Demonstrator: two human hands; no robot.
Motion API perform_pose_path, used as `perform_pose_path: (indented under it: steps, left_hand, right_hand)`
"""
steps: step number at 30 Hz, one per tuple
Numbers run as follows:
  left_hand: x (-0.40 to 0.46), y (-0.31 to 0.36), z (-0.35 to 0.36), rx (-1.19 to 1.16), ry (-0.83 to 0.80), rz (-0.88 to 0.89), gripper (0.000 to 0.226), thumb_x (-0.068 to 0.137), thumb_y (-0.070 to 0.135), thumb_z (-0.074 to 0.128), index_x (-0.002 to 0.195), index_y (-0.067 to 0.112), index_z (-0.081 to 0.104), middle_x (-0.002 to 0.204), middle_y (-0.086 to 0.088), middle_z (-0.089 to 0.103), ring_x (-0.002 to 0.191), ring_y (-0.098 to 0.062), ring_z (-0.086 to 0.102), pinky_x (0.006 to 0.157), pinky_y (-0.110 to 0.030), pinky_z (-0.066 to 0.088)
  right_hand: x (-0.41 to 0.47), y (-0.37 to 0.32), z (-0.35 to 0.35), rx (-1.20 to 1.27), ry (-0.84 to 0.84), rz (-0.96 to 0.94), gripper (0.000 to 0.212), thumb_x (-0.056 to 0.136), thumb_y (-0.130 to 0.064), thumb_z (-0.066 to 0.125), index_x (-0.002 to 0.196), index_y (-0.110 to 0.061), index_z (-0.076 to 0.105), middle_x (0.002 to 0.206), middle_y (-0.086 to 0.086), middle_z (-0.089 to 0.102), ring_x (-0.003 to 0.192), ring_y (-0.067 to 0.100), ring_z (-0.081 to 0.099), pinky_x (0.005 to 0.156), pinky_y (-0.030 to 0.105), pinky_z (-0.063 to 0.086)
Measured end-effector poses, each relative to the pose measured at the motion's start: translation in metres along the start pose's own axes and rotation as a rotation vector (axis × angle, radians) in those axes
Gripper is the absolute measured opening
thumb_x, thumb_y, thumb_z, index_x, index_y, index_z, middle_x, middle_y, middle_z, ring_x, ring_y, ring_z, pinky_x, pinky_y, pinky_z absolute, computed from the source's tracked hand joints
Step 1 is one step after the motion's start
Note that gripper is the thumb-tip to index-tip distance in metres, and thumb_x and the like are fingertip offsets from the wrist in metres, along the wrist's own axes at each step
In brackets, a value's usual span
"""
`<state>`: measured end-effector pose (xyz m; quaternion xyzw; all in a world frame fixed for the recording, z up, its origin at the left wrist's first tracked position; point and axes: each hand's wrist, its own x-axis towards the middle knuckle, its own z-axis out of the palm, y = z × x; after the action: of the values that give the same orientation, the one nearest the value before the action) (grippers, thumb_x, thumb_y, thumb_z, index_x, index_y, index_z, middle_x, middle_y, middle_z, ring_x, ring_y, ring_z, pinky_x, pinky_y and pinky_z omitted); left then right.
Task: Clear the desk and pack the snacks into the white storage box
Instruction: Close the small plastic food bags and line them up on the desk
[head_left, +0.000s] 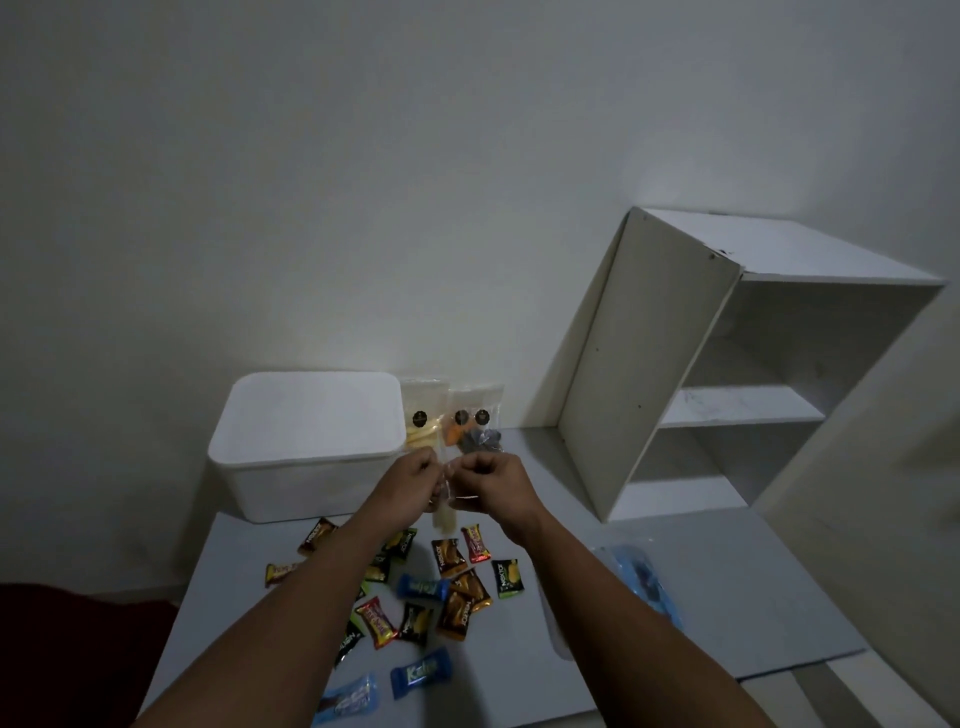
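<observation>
The white storage box (306, 447) stands at the desk's back left with its lid on. Both hands hold up clear snack bags (451, 415) in front of it, a yellow, an orange and a dark one, each with a round dark sticker. My left hand (413, 478) pinches the bags' left side and my right hand (491, 480) pinches the right side. Below the hands, several small wrapped snacks (457, 577) in orange, red, green and blue lie scattered on the grey desk (727, 571).
A white open shelf unit (727, 374) stands at the back right against the wall. A blue plastic packet (644, 577) lies on the desk's right part. The desk's left edge runs beside a dark red surface (78, 649).
</observation>
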<state>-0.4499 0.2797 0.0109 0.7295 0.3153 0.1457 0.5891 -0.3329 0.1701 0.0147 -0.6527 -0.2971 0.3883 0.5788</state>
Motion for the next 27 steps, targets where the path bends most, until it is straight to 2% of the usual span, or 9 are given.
perform_pose_path:
  steps: [4,9,11,13,15,18,21,25,27]
  left_hand:
    - [0.02,-0.002,0.013,0.016,-0.129,-0.032,0.024,0.101,0.01,0.042,0.079,0.012,0.052,0.083,-0.015,0.064,0.08,-0.027,0.065,0.085,-0.047,0.058]
    - [0.055,-0.012,0.03,0.014,-0.233,-0.151,0.016,0.096,0.012,0.051,0.084,0.013,0.061,0.095,-0.018,0.071,0.096,-0.029,0.07,0.083,-0.039,0.057]
    - [0.076,-0.021,0.038,0.019,-0.117,-0.147,0.013,0.094,0.012,0.052,0.098,0.021,0.061,0.108,-0.013,0.068,0.104,-0.029,0.066,0.084,-0.041,0.054]
    - [0.095,-0.028,0.045,0.015,-0.027,-0.128,0.037,0.093,0.007,0.055,0.123,0.029,0.055,0.127,-0.001,0.056,0.117,-0.022,0.054,0.091,-0.041,0.049]
    - [0.117,-0.033,0.056,0.065,-0.051,-0.114,0.054,0.089,0.005,0.062,0.138,0.028,0.051,0.132,0.007,0.046,0.121,-0.013,0.043,0.097,-0.035,0.043]
    - [0.147,-0.03,0.07,0.099,-0.138,-0.115,0.03,0.088,0.007,0.066,0.116,0.018,0.07,0.118,0.005,0.065,0.101,-0.006,0.056,0.089,-0.027,0.043]
    - [0.177,-0.025,0.085,0.006,-0.128,-0.165,0.009,0.093,0.01,0.065,0.088,0.013,0.072,0.097,-0.005,0.073,0.089,-0.014,0.066,0.08,-0.033,0.053]
    - [0.222,-0.036,0.102,-0.116,-0.022,-0.28,0.009,0.096,0.014,0.064,0.088,0.016,0.068,0.097,-0.005,0.07,0.093,-0.023,0.067,0.083,-0.044,0.058]
    - [0.243,-0.046,0.112,-0.151,0.064,-0.302,0.004,0.095,0.015,0.066,0.092,0.015,0.068,0.101,-0.006,0.069,0.097,-0.025,0.068,0.082,-0.048,0.061]
  right_hand:
    - [0.008,0.011,-0.018,0.048,0.041,0.066,0.023,0.097,-0.013,0.066,0.108,0.007,0.067,0.097,0.023,0.074,0.082,0.028,0.073,0.074,0.037,0.062]
    - [0.029,0.028,-0.048,-0.061,0.042,0.115,0.012,0.099,-0.01,0.058,0.098,0.0,0.066,0.085,0.018,0.066,0.078,0.025,0.067,0.068,0.032,0.06]
    - [0.043,0.03,-0.063,-0.099,0.025,0.159,0.011,0.098,-0.008,0.056,0.094,-0.003,0.065,0.082,0.015,0.064,0.078,0.024,0.064,0.067,0.031,0.059]
    - [0.057,0.029,-0.08,-0.097,-0.01,0.204,0.011,0.095,-0.008,0.056,0.09,-0.006,0.066,0.08,0.01,0.064,0.078,0.023,0.063,0.069,0.032,0.058]
    - [0.074,0.029,-0.101,-0.097,-0.046,0.234,0.011,0.091,-0.009,0.057,0.085,-0.01,0.067,0.079,0.007,0.063,0.081,0.023,0.062,0.072,0.034,0.056]
    - [0.105,0.028,-0.129,-0.064,-0.073,0.248,0.011,0.088,-0.011,0.057,0.082,-0.012,0.066,0.08,0.008,0.059,0.084,0.025,0.058,0.079,0.041,0.051]
    - [0.139,0.029,-0.156,-0.009,-0.015,0.274,0.013,0.093,-0.015,0.059,0.086,-0.013,0.07,0.086,0.008,0.068,0.086,0.026,0.065,0.082,0.042,0.053]
    - [0.177,0.049,-0.186,0.029,0.115,0.302,0.033,0.092,-0.046,0.068,0.106,-0.017,0.074,0.107,0.007,0.075,0.101,0.025,0.072,0.09,0.043,0.055]
    - [0.192,0.069,-0.193,-0.064,0.118,0.282,0.031,0.089,-0.045,0.073,0.113,-0.025,0.07,0.11,0.001,0.072,0.103,0.02,0.068,0.085,0.037,0.055]
